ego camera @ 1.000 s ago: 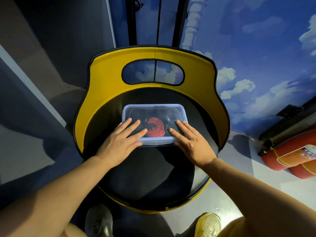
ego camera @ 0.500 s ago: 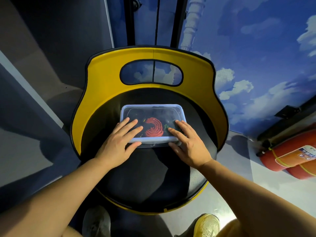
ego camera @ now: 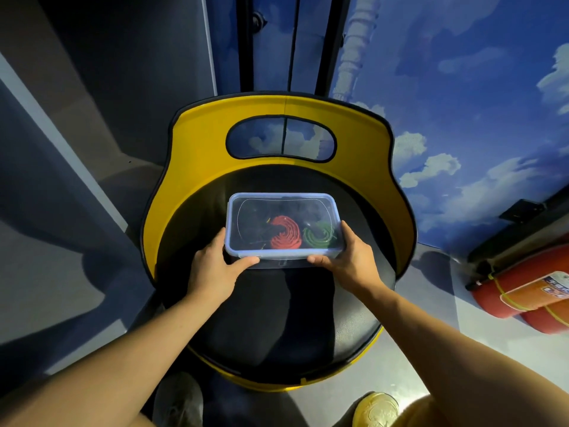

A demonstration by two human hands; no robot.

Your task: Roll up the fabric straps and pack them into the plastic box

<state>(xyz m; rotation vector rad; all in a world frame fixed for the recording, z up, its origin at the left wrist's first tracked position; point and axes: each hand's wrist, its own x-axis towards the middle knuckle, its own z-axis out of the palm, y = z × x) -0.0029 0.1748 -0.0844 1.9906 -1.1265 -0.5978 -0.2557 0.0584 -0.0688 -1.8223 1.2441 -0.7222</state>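
Head view: plastic box sits lidded on the black seat of a yellow chair. Red roll and green roll lie inside. Left hand and right hand clasp the near corners, fingers curled around the rim. Packing looks complete; next likely calls for snapping the near latch.

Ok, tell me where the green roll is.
In the head view, the green roll lies inside the lidded box, at its right end, beside the red roll and close to the right hand.
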